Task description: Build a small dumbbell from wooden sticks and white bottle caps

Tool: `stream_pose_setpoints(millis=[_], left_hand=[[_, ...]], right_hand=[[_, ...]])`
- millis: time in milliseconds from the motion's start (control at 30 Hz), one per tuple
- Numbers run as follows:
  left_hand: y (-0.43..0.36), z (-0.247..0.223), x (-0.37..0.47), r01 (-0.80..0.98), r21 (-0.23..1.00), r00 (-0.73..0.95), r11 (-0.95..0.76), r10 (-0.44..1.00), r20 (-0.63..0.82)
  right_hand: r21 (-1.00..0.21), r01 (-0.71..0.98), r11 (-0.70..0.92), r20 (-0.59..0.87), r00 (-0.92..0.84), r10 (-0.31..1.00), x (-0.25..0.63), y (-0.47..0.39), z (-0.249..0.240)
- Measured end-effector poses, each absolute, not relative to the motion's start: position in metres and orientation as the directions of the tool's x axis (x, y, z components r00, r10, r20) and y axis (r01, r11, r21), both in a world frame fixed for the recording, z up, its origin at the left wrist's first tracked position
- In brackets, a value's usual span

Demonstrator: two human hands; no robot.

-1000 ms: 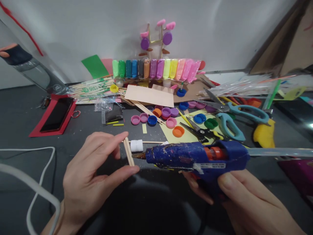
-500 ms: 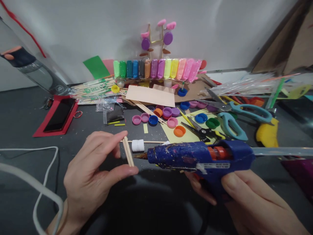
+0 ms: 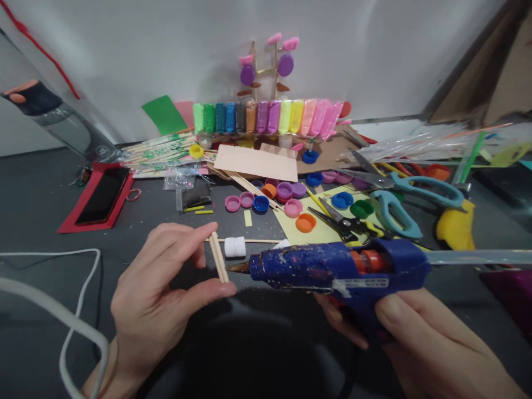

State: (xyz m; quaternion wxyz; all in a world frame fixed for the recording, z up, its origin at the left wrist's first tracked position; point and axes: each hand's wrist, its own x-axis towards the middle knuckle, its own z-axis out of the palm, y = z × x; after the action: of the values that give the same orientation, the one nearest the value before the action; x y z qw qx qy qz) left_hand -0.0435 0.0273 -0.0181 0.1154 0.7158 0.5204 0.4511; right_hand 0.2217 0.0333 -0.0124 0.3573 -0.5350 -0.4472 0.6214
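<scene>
Between the thumb and forefinger of my left hand is a small bundle of short wooden sticks, held by its two ends. My right hand grips the handle of a blue glue gun, which points left. The gun's nozzle tip is at the side of the sticks, touching or almost touching them. A clear glue stick runs out of the gun's back. Just behind the nozzle, white bottle caps lie beside a long thin stick.
Coloured bottle caps, black-bladed pliers or snips and blue-handled scissors lie behind the gun. Packed clay sticks line the back. A phone and a water bottle stand left. A white cable loops at front left.
The glue gun has shifted slightly left, bringing its nozzle closer to the sticks. My left hand and the sticks have hardly moved.
</scene>
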Motion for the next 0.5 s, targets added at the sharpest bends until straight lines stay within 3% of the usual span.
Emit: stream_pose_setpoints(millis=[233, 400, 500], left_hand=[[0.027, -0.019, -0.044, 0.635, 0.645, 0.035, -0.425, 0.85, 0.526], [0.027, -0.021, -0.043, 0.624, 0.663, 0.016, -0.415, 0.854, 0.52], [0.029, -0.023, -0.044, 0.596, 0.665, 0.015, -0.451, 0.834, 0.552]], right_hand=[[-0.947, 0.012, -0.321, -0.317, -0.186, 0.93, 0.225, 0.034, -0.017], [-0.903, -0.022, -0.43, -0.429, -0.035, 0.903, 0.216, 0.028, -0.007], [-0.911, 0.014, -0.412, -0.412, -0.038, 0.91, 0.216, 0.029, -0.009]])
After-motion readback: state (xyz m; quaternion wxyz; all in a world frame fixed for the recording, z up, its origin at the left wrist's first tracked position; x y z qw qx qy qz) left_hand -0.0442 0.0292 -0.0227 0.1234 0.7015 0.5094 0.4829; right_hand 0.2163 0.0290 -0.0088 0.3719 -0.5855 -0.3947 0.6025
